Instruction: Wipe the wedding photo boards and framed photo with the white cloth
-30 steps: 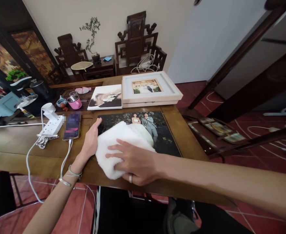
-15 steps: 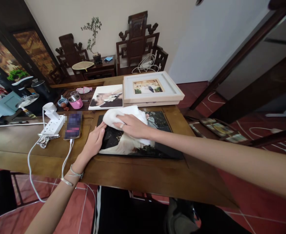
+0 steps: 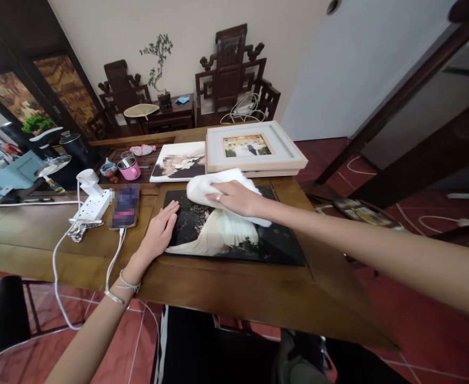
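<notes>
A dark photo panel (image 3: 274,246) with a pale gown in its picture lies flat on the wooden table (image 3: 218,282). My right hand (image 3: 236,198) presses a folded white cloth (image 3: 202,186) onto the panel's upper part, fingers curled over the cloth. The cloth hides much of the upper picture. At the panel's left edge my left hand (image 3: 160,229) lies flat, fingers stretched out and touching the edge, with nothing in it.
Behind the panel are a white photo board (image 3: 178,160) and a stacked pale wooden picture frame (image 3: 298,160). To the left lie a phone (image 3: 124,207) on a cable, a white power strip (image 3: 94,205) and a pink mug (image 3: 130,169). A black kettle (image 3: 74,146) stands farther back.
My right hand has slid the white cloth to the right across the panel, uncovering more of its upper left. My left hand stays at the left edge. The camera view has shifted slightly.
</notes>
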`<state>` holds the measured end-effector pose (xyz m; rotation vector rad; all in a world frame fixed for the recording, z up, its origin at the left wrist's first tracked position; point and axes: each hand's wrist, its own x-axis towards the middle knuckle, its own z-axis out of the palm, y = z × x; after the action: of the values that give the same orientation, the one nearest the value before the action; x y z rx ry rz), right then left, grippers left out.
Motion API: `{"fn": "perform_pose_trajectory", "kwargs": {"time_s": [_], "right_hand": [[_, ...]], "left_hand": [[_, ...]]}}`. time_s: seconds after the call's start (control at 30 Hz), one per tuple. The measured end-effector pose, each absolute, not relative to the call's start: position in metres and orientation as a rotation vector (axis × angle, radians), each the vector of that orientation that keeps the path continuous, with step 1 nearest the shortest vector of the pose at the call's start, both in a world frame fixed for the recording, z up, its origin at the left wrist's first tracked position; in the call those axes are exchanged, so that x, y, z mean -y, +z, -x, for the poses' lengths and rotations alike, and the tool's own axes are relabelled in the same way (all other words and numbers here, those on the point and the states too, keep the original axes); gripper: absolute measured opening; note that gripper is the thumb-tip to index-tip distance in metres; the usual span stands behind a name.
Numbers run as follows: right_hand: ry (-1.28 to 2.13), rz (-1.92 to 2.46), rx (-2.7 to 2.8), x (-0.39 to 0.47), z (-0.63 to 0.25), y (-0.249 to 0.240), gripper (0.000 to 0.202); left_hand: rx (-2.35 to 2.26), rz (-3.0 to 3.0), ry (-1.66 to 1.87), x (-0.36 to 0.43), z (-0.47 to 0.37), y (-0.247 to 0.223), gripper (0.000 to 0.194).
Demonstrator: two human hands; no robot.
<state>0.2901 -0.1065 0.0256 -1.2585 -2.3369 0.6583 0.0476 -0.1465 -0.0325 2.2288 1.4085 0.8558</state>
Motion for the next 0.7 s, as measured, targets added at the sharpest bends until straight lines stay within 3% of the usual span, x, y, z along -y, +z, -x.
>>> {"fn": "perform_pose_trajectory", "kwargs": {"time_s": [0.27, 0.43, 0.53, 0.7], "right_hand": [[0.427, 1.51, 2.302, 0.129, -0.371, 0.011, 0.028], [0.165, 1.068, 2.535, 0.193, -0.355, -0.004, 0.021], [0.22, 0.788, 2.631, 0.234, -0.331, -0.006, 0.018], [0.332, 0.827, 2.67, 0.238, -0.313, 0.004, 0.022]], "left_hand": [[-1.395, -2.252, 0.867, 0.144, -0.048, -0.033, 0.045], [-1.392, -2.28, 0.838, 0.143, -0.049, -0.032, 0.045], [-1.391, -2.292, 0.83, 0.142, -0.049, -0.032, 0.044], [-1.387, -2.275, 0.841, 0.143, -0.049, -0.031, 0.045]]}}
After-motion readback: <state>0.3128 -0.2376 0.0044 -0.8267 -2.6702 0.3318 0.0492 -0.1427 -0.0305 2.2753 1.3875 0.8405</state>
